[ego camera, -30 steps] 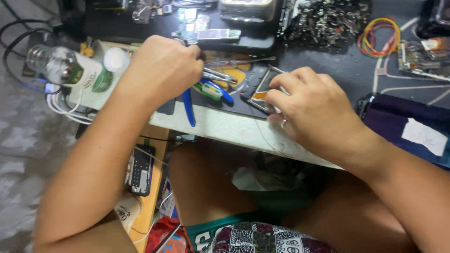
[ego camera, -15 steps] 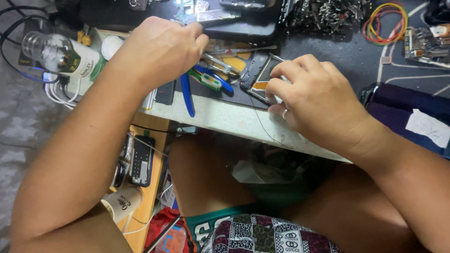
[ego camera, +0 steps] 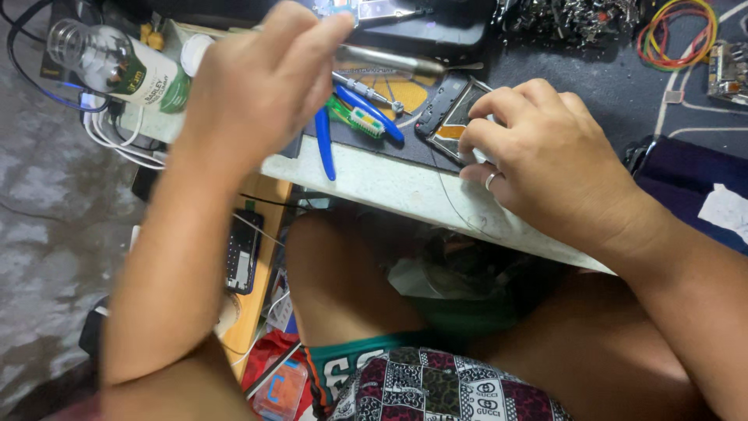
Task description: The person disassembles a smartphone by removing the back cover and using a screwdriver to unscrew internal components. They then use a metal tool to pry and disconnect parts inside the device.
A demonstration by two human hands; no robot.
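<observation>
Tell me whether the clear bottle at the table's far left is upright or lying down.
Lying down: the clear bottle rests on its side, neck pointing left, label facing up.

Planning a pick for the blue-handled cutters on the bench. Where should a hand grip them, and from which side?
Probably by the two blue handles of the blue-handled cutters, coming from the near table edge. The handles splay toward that edge and lie bare, while the head end sits up among the green brush and the screwdriver, under the raised left hand. The right hand rests on the phone, clear of them.

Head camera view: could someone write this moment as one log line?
left hand: raised above blue-handled pliers | right hand: fingers on opened dark phone body | pale worktop edge
</observation>
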